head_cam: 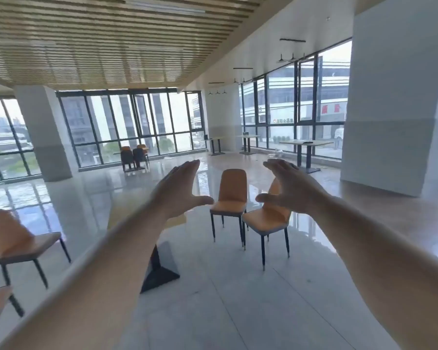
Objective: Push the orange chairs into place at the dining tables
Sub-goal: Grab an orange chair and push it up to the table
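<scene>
With both arms stretched out, the left hand point(180, 188) and right hand point(286, 188) are spread flat, holding nothing. Two chairs point(232, 198) stand well ahead on the glossy floor point(238, 299), away from any bench point(306, 143). Shoved hard, they could skid or tip.

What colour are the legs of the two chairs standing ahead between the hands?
Dark, nearly black, legs with light metallic tips, under the orange chairs; seen in the head view.

Orange chairs point(232, 190), black legs point(263, 251)
</scene>
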